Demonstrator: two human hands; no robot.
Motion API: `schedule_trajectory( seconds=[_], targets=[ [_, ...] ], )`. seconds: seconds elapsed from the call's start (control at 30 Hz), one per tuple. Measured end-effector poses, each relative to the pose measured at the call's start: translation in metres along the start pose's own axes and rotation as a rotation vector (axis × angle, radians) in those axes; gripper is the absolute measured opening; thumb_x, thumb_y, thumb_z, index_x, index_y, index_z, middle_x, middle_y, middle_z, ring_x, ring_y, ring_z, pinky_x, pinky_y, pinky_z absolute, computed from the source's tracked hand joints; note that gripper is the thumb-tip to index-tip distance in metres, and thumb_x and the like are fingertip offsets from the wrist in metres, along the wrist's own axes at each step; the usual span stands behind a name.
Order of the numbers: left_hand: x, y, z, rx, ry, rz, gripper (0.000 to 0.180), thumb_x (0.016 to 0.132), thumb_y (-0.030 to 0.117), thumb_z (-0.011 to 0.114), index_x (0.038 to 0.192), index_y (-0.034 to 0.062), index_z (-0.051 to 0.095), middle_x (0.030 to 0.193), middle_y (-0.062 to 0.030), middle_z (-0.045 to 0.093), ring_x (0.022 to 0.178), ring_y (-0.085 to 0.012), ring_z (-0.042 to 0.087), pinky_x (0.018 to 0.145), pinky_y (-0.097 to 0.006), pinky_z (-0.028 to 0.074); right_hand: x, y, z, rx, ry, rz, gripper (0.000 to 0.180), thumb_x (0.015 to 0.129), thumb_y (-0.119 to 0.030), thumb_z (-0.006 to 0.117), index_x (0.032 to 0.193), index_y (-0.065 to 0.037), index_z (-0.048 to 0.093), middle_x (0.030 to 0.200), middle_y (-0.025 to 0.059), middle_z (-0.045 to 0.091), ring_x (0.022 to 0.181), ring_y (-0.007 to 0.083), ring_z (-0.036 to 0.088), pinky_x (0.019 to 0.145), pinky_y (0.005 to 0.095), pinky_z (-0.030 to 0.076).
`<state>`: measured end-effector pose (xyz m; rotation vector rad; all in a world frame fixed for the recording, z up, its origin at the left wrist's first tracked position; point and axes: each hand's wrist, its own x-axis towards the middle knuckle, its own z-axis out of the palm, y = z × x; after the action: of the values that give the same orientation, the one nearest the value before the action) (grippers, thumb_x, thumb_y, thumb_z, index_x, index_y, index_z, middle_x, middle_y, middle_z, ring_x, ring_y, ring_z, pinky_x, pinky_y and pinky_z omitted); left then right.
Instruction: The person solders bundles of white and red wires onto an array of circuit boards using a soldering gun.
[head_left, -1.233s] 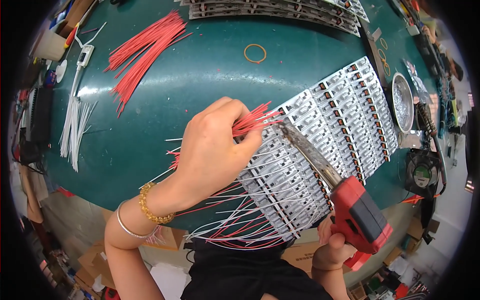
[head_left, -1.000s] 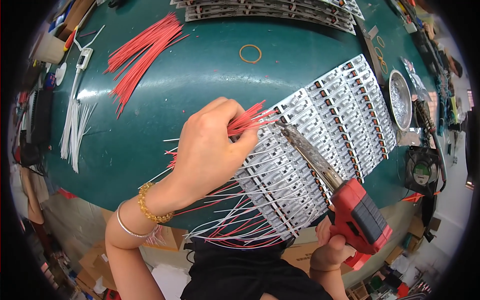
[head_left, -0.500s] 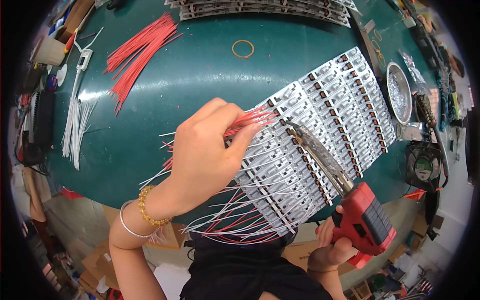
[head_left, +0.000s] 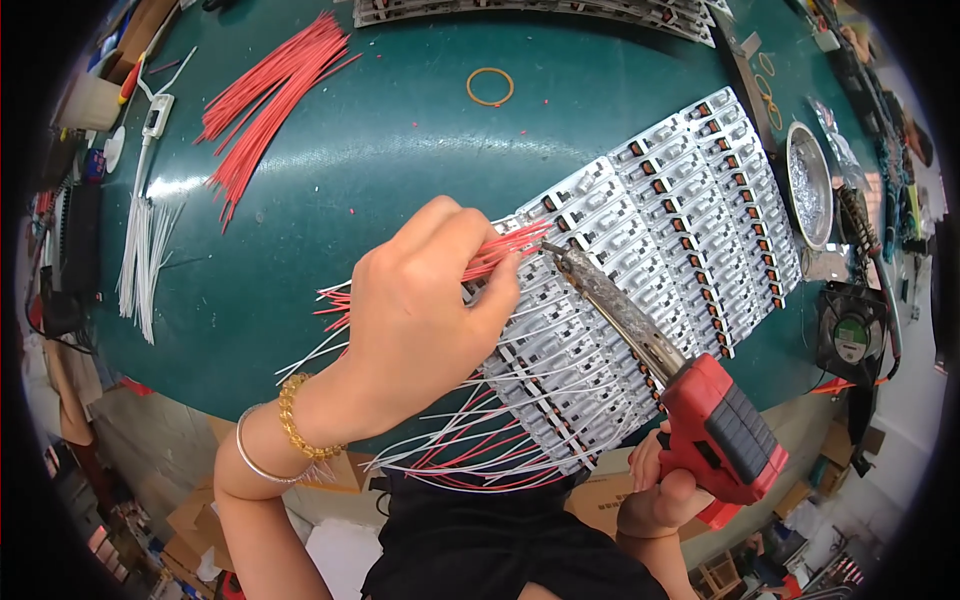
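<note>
Left hand (head_left: 420, 320) fingers pinching red wires (head_left: 495, 255) against circuit board panel (head_left: 650, 270), right hand (head_left: 665, 490) fingers gripping red soldering iron (head_left: 690, 390), tip touching wire ends

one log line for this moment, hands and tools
left hand: pinches red wires on circuit board panel | right hand: grips red soldering iron, tip at wires

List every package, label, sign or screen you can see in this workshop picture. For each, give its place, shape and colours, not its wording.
Cardboard boxes: under the bench's near edge, lower left; brown, boxy, flaps open.
Cardboard box: under the near edge, by the right hand; brown, mostly hidden.
Fan label: round sticker, dark with a green mark, at the hub of the black square fan on the right.
No signs or screens show.
</note>
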<state>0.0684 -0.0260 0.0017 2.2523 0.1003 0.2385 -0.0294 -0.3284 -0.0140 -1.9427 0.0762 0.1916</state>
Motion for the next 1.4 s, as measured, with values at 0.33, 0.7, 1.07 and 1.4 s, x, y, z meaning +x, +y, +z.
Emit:
schedule_trajectory(
  seconds=[0.33,0.7,1.07,1.4],
  targets=[
    [-0.002,-0.008,0.005,0.084,0.062,0.137,0.012,0.076,0.003,0.069,0.079,0.0009,0.057,0.073,-0.0103,0.054,0.053,-0.0275,0.055,0.049,-0.038,0.043,0.008,-0.012,-0.001,-0.188,-0.068,-0.07,0.023,0.085,-0.024,0.071,0.088,-0.004,0.062,0.081,0.0042,0.061,0.069,0.018,0.059,0.061,0.029,0.044],
    [-0.001,-0.007,0.006,0.079,0.063,0.149,0.012,0.077,0.003,0.069,0.078,0.0006,0.057,0.073,-0.0108,0.054,0.054,-0.0283,0.055,0.049,-0.038,0.043,0.007,-0.003,0.008,0.182,0.012,-0.146,0.089,0.075,-0.061,0.075,0.123,0.011,0.052,0.049,-0.003,0.043,0.039,0.0086,0.042,0.041,0.0238,0.031],
    [-0.009,0.002,-0.036,0.037,0.009,0.065,0.007,0.084,0.004,0.068,0.087,-0.0017,0.065,0.076,-0.0118,0.062,0.061,-0.0252,0.059,0.055,-0.033,0.045,0.018,-0.031,0.017,0.421,-0.07,-0.099,0.09,0.081,-0.062,0.07,0.128,0.012,0.047,0.048,-0.0022,0.045,0.038,0.01,0.043,0.041,0.0239,0.035],
    [-0.027,0.039,-0.068,0.002,0.052,-0.107,0.006,0.084,0.001,0.071,0.087,-0.0019,0.066,0.071,-0.0009,0.059,0.06,-0.0085,0.054,0.056,-0.022,0.04,0.011,-0.02,0.009,0.4,-0.028,-0.129,0.087,0.084,-0.062,0.066,0.127,0.011,0.046,0.049,-0.0024,0.044,0.037,0.01,0.043,0.041,0.0244,0.038]
  ],
)
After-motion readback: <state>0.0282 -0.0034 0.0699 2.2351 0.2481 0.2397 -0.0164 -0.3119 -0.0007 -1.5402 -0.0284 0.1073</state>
